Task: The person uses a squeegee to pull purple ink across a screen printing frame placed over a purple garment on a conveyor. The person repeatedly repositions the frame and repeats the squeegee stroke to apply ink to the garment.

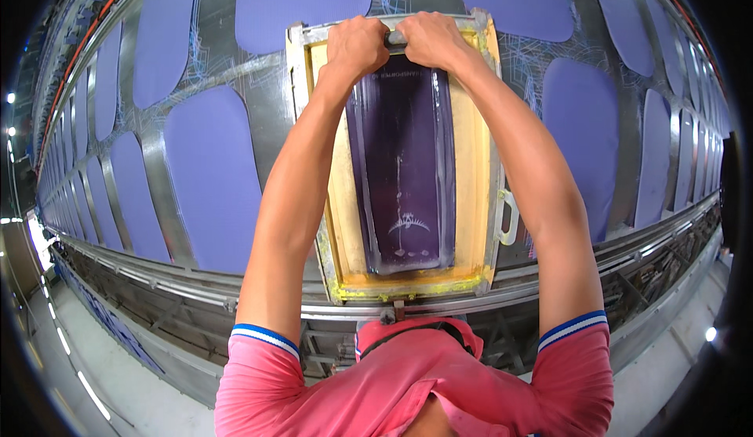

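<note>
A screen-printing frame (474, 194) with yellowed sides lies on the table straight ahead of me. Its dark purple mesh (408, 135) carries a pale small design near the close end and streaks along both sides. At the far end, both my fists are wrapped round what looks like a squeegee (395, 38). Only a short grey-black piece of its handle shows between them; the rest is hidden. My left hand (357, 45) is closed on its left part, my right hand (431, 39) on its right part.
Flat purple rounded pieces (212, 174) lie in rows on the long dark table (271, 100) to both sides. A pale loop handle (509, 217) juts from the frame's right side. A metal rail (361, 309) runs along the table's near edge, close to my body.
</note>
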